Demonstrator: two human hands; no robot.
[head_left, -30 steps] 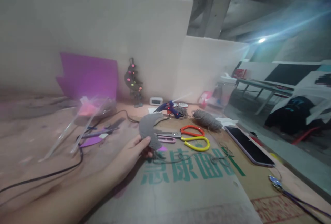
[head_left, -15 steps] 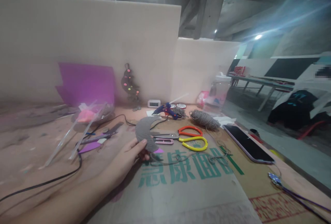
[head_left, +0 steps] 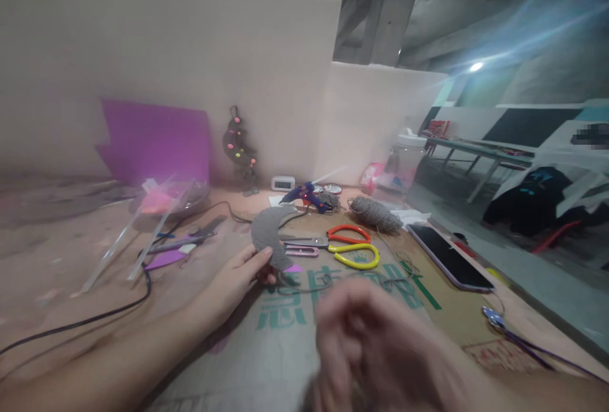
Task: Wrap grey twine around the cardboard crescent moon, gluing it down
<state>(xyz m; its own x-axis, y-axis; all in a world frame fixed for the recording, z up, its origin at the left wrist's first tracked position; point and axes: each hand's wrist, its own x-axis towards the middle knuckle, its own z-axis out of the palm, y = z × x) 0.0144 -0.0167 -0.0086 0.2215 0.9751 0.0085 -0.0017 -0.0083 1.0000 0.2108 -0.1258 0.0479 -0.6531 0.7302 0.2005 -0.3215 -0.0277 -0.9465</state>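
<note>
My left hand (head_left: 252, 267) is closed on the lower end of a grey crescent (head_left: 267, 234), which looks wrapped in yarn. A loose strand of grey yarn (head_left: 304, 290) runs from near its lower tip across the cardboard. My right hand (head_left: 366, 342) is in front at the lower middle, blurred by motion; its fingers look curled, but whether they hold anything cannot be seen. Just beyond the crescent lie scissors (head_left: 354, 256) with one red and one yellow handle, beside a small pink thread snipper (head_left: 302, 251). A ball of grey yarn (head_left: 375, 214) rests behind them.
A blue glue gun (head_left: 307, 195) stands at the back by a small white clock (head_left: 283, 183). A phone (head_left: 450, 256) lies at right. Leftward are glue sticks (head_left: 111, 244), a cutter (head_left: 185, 240) and a black cord (head_left: 95, 320). A decorated crescent (head_left: 238, 148) hangs against the board.
My right hand has come into view from the lower right, over the cardboard. My left hand keeps its hold on the grey crescent. The camera view has shifted slightly.
</note>
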